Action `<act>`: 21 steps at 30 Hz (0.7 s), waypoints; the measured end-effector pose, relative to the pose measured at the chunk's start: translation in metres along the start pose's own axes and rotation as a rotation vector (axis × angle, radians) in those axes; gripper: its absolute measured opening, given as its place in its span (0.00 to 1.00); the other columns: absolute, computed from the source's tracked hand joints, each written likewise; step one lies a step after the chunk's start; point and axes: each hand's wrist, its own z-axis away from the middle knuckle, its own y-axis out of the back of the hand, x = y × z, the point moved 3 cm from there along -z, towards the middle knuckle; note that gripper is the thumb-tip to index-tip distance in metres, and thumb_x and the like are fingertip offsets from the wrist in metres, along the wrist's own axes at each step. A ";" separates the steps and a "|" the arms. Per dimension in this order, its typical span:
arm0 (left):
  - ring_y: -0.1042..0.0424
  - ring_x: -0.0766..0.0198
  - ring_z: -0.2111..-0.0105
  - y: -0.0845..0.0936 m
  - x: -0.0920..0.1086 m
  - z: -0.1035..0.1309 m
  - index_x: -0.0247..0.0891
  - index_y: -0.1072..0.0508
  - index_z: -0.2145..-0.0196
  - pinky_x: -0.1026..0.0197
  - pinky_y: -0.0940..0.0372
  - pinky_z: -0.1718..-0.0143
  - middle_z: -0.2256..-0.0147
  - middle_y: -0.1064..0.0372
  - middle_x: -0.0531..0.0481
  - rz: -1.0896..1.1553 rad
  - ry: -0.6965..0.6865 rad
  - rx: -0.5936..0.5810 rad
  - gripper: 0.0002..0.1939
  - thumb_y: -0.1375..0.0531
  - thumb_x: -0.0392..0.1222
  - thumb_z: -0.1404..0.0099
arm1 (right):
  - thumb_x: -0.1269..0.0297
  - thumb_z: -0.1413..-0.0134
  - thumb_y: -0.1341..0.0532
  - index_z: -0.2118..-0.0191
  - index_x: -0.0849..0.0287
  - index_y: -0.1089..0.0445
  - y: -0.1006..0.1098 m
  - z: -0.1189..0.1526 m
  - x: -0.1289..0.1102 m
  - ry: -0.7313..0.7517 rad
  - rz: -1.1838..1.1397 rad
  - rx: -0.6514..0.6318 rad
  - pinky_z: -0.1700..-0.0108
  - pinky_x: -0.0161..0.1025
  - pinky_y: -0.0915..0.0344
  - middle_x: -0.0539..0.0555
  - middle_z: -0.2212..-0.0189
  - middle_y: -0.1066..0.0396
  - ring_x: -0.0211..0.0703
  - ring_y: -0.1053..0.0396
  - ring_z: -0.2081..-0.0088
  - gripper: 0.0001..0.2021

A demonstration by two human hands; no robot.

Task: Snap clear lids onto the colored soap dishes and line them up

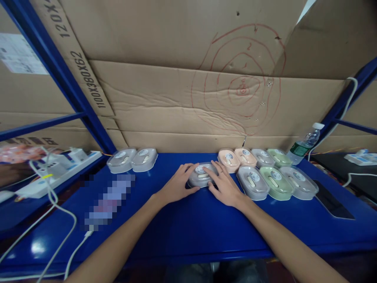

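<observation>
Between my two hands a grey lidded plastic box (202,177) sits on the blue table. It has a clear cover, a round white sticker and a pale oblong piece on top. My left hand (179,184) curves round its left side, thumb at the near edge. From the right, my right hand (225,182) grips it, with fingers reaching over the cover and a ring on one finger. Nearest to that hand stand similar boxes: a peach box (229,159), a grey box (252,184) and a green box (276,184), among several.
Two grey boxes (132,160) stand at the back left. A blurred-out lit device (108,202) with a white cable lies left, near a power strip (59,173). On the right are a water bottle (306,143) and a dark phone (334,202). Cardboard (165,102) walls the back.
</observation>
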 end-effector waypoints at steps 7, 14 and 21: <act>0.41 0.42 0.31 0.000 0.001 0.000 0.52 0.49 0.24 0.34 0.46 0.28 0.34 0.41 0.40 -0.028 0.000 -0.001 0.45 0.32 0.52 0.29 | 0.67 0.28 0.44 0.24 0.49 0.43 0.000 0.000 0.006 -0.018 0.016 0.011 0.26 0.72 0.46 0.62 0.22 0.54 0.68 0.53 0.23 0.30; 0.40 0.41 0.32 0.000 0.000 0.000 0.52 0.49 0.24 0.34 0.44 0.28 0.35 0.41 0.40 -0.016 0.004 0.009 0.45 0.32 0.51 0.30 | 0.68 0.27 0.46 0.24 0.47 0.43 -0.005 0.001 0.012 -0.014 0.025 0.033 0.26 0.72 0.45 0.62 0.23 0.53 0.67 0.53 0.23 0.30; 0.37 0.42 0.34 0.001 0.001 -0.001 0.52 0.46 0.25 0.36 0.42 0.30 0.36 0.39 0.41 -0.042 0.014 0.024 0.44 0.31 0.48 0.31 | 0.68 0.29 0.44 0.27 0.53 0.40 0.001 -0.001 0.007 -0.036 0.008 0.083 0.26 0.69 0.42 0.66 0.27 0.47 0.66 0.47 0.26 0.27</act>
